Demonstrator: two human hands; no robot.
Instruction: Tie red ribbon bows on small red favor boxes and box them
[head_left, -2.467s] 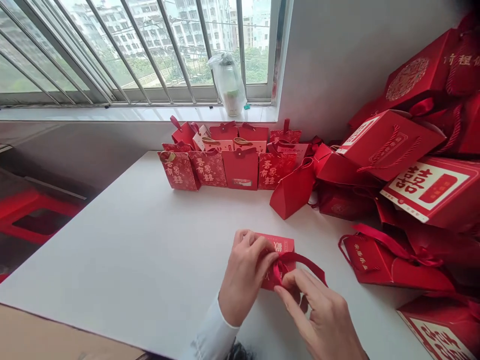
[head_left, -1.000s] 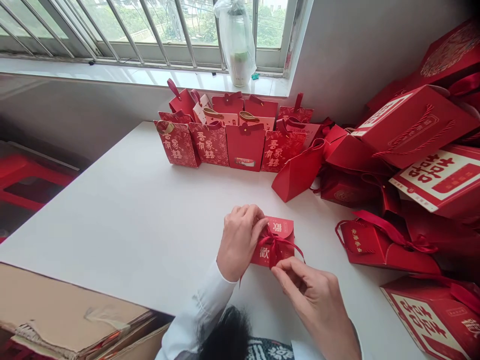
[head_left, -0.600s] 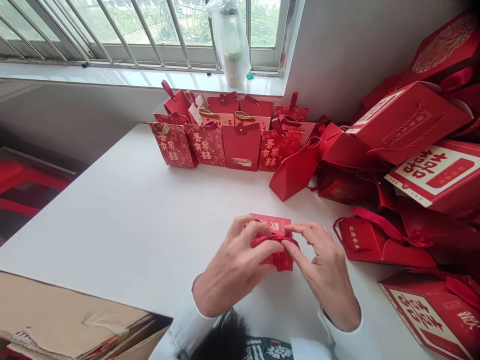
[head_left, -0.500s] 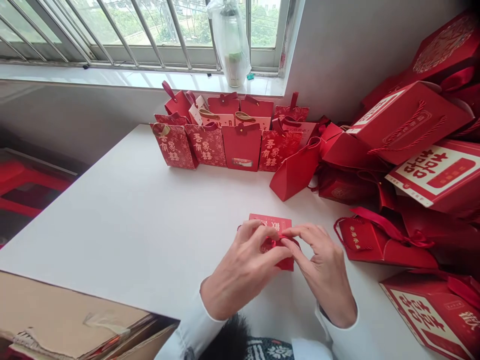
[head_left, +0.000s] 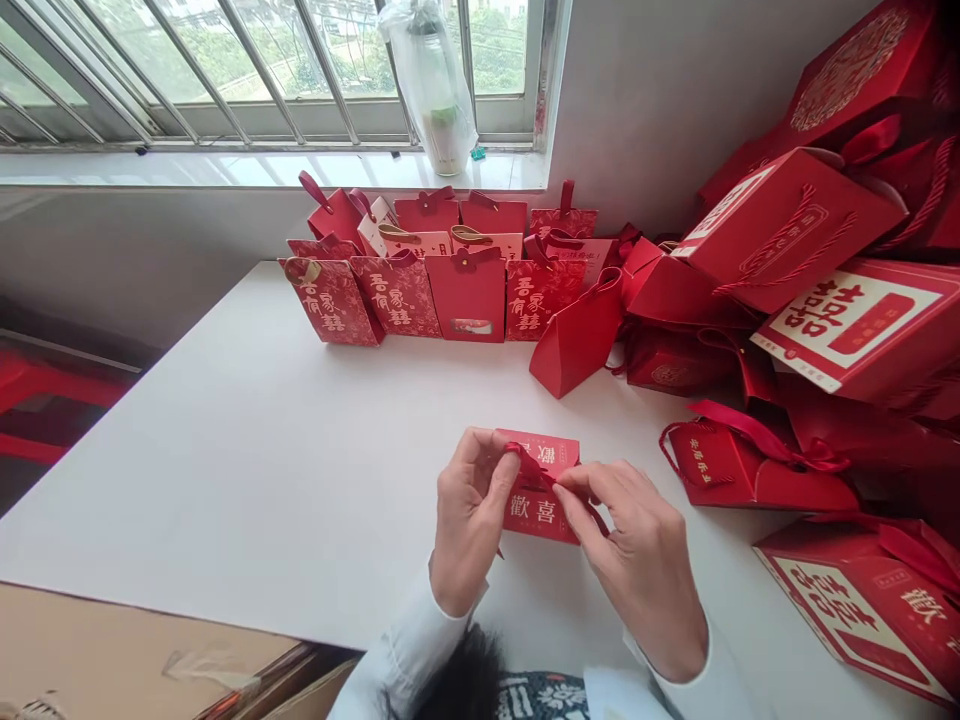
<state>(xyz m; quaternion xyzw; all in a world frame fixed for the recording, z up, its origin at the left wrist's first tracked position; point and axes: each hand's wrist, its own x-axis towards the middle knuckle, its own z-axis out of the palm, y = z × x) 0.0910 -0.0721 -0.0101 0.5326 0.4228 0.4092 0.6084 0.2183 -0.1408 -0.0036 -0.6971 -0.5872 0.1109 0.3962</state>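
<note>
On the white table, a small red gift box (head_left: 546,527) with pale printed characters sits in front of me. A red ribbon (head_left: 531,464) runs across its top. My left hand (head_left: 472,520) pinches the ribbon between thumb and fingers at the box's left side. At the box's right side my right hand (head_left: 637,555) is closed, thumb and forefinger pinched on the same ribbon near its middle. A ribbon end hangs below the right fingertips, and another tip shows under my left hand. The right hand's other fingers are partly hidden.
Several red gift boxes (head_left: 466,290) stand in rows along the wall, with a plain red box (head_left: 576,340) at their right end. A pile of larger red boxes (head_left: 814,235) fills the right side. Cardboard (head_left: 120,650) lies at the lower left. A bagged bottle (head_left: 442,120) stands on the windowsill.
My left hand has drawn back to the left and turned, pulling the ribbon taut and uncovering the box's printed top. The right hand stays at the ribbon. The view has shifted slightly.
</note>
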